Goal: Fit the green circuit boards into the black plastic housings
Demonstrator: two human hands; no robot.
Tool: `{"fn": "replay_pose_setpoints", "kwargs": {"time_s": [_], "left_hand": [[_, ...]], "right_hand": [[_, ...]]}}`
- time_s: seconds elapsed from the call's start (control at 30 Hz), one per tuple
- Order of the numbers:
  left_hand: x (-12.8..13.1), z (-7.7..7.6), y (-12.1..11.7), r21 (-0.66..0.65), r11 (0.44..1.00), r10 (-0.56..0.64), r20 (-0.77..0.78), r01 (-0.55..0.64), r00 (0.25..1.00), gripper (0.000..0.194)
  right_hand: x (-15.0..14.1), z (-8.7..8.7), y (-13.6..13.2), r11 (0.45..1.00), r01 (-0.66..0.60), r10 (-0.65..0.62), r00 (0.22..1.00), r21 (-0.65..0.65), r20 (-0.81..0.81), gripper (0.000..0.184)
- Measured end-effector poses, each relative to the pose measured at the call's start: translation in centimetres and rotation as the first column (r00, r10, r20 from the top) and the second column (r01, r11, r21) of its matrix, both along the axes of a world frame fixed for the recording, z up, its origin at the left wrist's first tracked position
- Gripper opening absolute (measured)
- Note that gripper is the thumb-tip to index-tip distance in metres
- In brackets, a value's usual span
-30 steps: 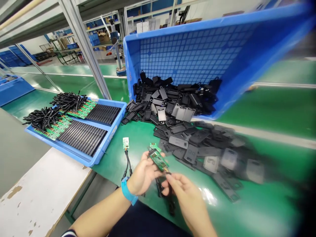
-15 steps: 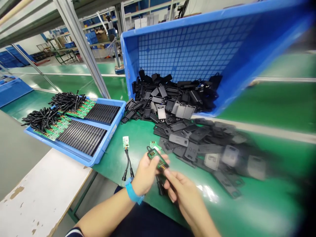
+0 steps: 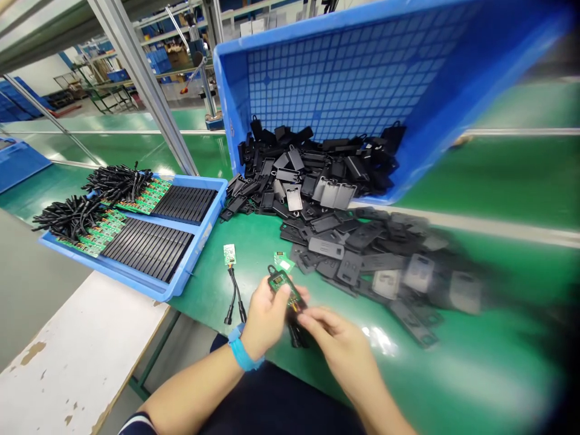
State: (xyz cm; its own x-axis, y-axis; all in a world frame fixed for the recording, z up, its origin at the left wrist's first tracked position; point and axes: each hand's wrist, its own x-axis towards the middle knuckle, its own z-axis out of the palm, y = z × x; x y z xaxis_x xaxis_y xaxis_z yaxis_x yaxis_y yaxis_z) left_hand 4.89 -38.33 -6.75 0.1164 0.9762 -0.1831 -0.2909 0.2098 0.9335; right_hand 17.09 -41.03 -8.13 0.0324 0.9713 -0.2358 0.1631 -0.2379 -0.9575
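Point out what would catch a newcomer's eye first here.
The big blue crate tipped toward the person probably draws the eye first, black plastic cases spilling from its mouth. Next, at the left, comes the shallow blue tray, with tangled black cables at its far-left side beside green circuit boards.

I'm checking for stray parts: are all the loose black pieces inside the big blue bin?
No, many black pieces lie on the green table in front of the blue bin.

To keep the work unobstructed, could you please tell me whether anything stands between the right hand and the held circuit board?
Nothing visible does: the right hand has its fingertips at the wired end of the circuit board.
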Motion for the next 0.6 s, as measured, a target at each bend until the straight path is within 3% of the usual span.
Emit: {"fn": "replay_pose_setpoints", "kwargs": {"time_s": [0.1, 0.3, 0.37, 0.43, 0.47, 0.53, 0.57, 0.6], "left_hand": [[-0.2, 0.3, -0.1, 0.028, 0.999, -0.021, -0.059, 0.023, 0.998, 0.021], [-0.3, 0.6, -0.9, 0.091, 0.996, -0.003, -0.213, 0.023, 0.977, 0.022], [-0.3, 0.8, -1.2, 0.108, 0.994, 0.013, -0.256, 0.015, 0.967, 0.023], [-0.4, 1.0, -1.2, 0.096, 0.995, 0.037, -0.248, -0.013, 0.968, 0.023], [-0.5, 1.1, -1.0, 0.074, 0.996, 0.056, -0.214, -0.041, 0.975, 0.023], [-0.9, 1.3, -0.3, -0.008, 0.995, 0.102, -0.097, -0.103, 0.99, 0.026], [-1.2, 1.4, 0.2, -0.063, 0.991, 0.112, -0.028, -0.114, 0.993, 0.029], [-1.4, 1.5, 0.7, -0.124, 0.987, 0.111, 0.034, -0.106, 0.993, 0.031]], "right_hand": [[0.2, 0.6, 0.0, 0.999, -0.042, 0.041, 0.998, 0.024, 0.055, 0.02], [-0.9, 0.3, -0.3, 0.99, 0.066, -0.067, 0.998, -0.122, -0.005, 0.025], [-1.3, 0.1, -0.4, 0.99, 0.088, -0.09, 0.996, -0.107, -0.01, 0.024], [-1.2, 0.1, 0.0, 0.998, 0.035, -0.035, 0.999, -0.056, 0.003, 0.022], [-0.9, 0.2, 0.6, 0.999, -0.039, 0.04, 0.998, -0.006, 0.043, 0.02], [0.4, 0.5, 2.5, 0.964, -0.208, 0.144, 0.934, 0.167, 0.328, 0.017], [1.4, 0.6, 3.8, 0.922, -0.29, 0.128, 0.851, 0.255, 0.509, 0.016], [2.4, 0.7, 5.2, 0.874, -0.346, 0.019, 0.726, 0.34, 0.688, 0.016]]}}
